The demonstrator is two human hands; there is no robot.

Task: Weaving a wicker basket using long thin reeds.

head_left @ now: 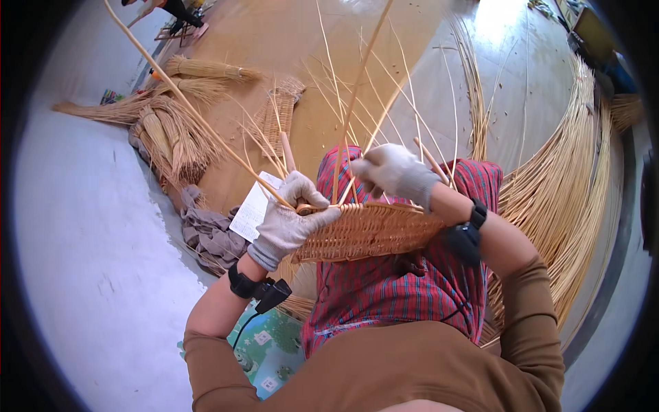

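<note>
A partly woven wicker basket (371, 233) lies across my lap, with several long rods standing up from its far edge. My left hand (292, 209), in a whitish work glove, grips the basket's left corner, its thumb along the woven rim. A thick rod rises from that corner toward the upper left. Above the rim, my gloved right hand (395, 172) is closed, slightly blurred, around a pale wicker rod (348, 190) that slants up from the edge near my left thumb. An upright brown rod (345, 123) stands just left of the right hand's fingers.
Bundles of wicker rods (171, 137) lie at the left, and a long spread of rods (549, 206) fills the right. Beyond my knees rests a flat woven piece (278, 113). A paper sheet (252, 214) and grey cloth (209, 233) are left of the basket. Another person sits far left.
</note>
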